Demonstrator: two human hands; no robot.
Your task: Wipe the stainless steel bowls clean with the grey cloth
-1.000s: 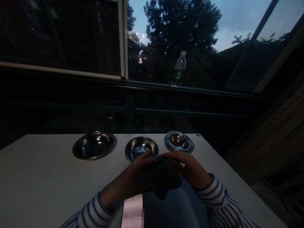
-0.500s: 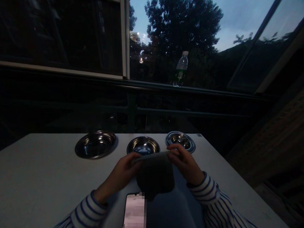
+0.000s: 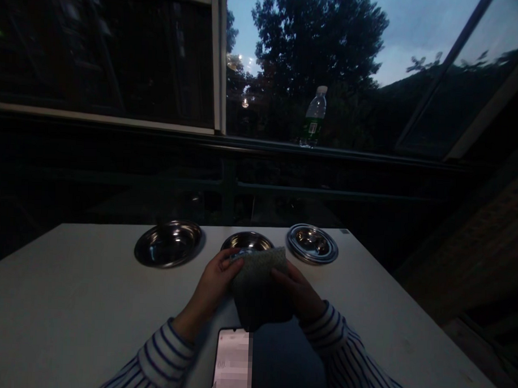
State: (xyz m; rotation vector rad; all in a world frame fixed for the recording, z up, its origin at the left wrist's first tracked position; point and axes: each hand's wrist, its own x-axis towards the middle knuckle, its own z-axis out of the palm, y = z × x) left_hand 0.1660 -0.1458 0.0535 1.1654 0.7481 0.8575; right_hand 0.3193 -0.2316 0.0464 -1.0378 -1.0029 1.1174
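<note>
Between my two hands hangs a greyish-green cloth (image 3: 259,290), its upper edge lit and its lower part in shadow. My left hand (image 3: 211,285) grips the cloth's left edge, thumb in front. My right hand (image 3: 302,292) grips its right side, the thumb lying across the front face and the other fingers mostly hidden behind. Just beyond the cloth stands a steel bowl (image 3: 244,237), partly covered by the cloth and my left fingers. Below the cloth, a phone (image 3: 232,357) with a lit, partly blurred screen lies on the white table (image 3: 89,301).
A wide steel dish (image 3: 167,247) stands at the back left of the table. What looks like several stacked steel dishes (image 3: 312,245) stand at the back right. On the window ledge is a plastic bottle (image 3: 315,119) with a green label. Dark railing runs behind the table.
My right hand has come down and inward from the cloth's upper right corner to its side. The cloth's upper part now faces me more, and the view has shifted slightly.
</note>
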